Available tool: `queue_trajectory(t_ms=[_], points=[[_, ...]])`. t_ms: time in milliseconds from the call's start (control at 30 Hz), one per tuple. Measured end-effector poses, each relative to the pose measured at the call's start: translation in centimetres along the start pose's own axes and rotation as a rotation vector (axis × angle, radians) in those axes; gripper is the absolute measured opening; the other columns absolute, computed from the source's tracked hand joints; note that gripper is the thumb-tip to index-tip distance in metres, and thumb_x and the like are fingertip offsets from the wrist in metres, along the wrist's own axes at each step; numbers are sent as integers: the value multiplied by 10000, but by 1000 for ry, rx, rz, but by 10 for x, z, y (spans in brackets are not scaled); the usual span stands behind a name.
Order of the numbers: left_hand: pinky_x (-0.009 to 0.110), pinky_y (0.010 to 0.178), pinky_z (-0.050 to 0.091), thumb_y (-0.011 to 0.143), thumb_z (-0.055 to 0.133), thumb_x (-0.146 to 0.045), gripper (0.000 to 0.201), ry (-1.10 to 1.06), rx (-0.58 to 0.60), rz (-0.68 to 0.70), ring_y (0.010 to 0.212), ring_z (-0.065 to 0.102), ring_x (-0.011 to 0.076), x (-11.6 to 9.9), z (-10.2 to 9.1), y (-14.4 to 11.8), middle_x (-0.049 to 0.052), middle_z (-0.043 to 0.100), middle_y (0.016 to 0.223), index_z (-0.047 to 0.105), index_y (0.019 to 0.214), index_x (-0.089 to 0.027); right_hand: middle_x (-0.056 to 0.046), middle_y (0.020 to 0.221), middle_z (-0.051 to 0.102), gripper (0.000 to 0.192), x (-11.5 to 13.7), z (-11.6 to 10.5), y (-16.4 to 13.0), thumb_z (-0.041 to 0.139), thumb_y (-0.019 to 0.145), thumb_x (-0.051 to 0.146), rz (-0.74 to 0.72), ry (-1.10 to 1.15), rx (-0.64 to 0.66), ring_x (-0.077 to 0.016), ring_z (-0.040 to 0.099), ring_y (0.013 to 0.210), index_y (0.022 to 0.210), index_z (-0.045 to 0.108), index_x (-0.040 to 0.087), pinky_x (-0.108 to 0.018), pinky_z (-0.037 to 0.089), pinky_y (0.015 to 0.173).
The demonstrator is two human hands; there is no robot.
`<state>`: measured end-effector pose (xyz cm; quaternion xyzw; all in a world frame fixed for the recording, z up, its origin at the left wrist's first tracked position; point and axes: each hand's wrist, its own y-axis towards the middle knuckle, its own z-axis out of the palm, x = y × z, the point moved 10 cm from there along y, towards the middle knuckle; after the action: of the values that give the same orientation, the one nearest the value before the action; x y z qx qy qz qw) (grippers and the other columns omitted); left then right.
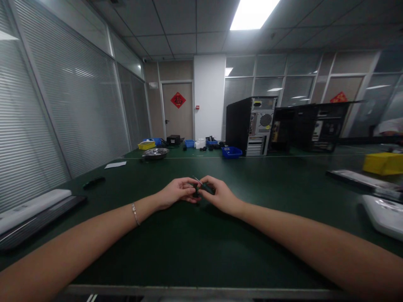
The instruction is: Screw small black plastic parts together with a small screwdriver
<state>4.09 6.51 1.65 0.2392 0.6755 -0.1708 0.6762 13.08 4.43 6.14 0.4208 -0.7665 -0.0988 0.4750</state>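
My left hand (178, 193) and my right hand (225, 198) meet above the middle of the dark green table. In my right hand, the fingers close round a small screwdriver (208, 188) with a dark handle. Its thin metal shaft points up and left, towards my left fingertips. Between the thumb and fingers of my left hand is a small dark part (195, 193), mostly covered and too small to name. The screwdriver lies close against this part; whether its tip touches it cannot be made out.
Computer cases (264, 126) stand at the back right, a blue tray (231, 152) before them. A metal dish (155, 153) and small bins sit at the back left. Keyboards (40, 218) lie at the left, a yellow bin (382, 163) and white device (384, 216) at the right.
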Motion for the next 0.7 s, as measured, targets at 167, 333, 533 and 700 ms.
queue_trajectory(t_ms=[167,333,533,700], points=[[450,850,480,764,630,-247,363,7,7,3,892,643,257,0,0,1,127,626,1012,536,1095,-133,-32,871,601,152,2,0,0,544,807,223,2,38,3,-147,566,753,944,560,159,-265,454,678],[460,862,473,761,634,-250,375,8,12,8,901,641,257,-2,3,0,128,623,1023,536,1104,-135,-20,822,591,161,-4,-1,0,549,810,249,24,26,-17,-132,541,698,942,552,156,-244,431,627],[451,848,481,732,665,-273,406,-5,-6,0,880,644,246,-4,3,-2,128,628,1009,545,1094,-135,-8,787,579,160,-4,-2,1,550,815,265,37,-21,-31,-128,519,665,937,551,161,-238,410,596],[439,855,472,752,640,-280,376,36,10,11,889,635,241,-4,4,-2,116,614,1022,558,1087,-131,-28,857,594,137,3,-2,0,550,820,249,-10,-89,-31,-153,538,757,929,572,171,-259,421,665]])
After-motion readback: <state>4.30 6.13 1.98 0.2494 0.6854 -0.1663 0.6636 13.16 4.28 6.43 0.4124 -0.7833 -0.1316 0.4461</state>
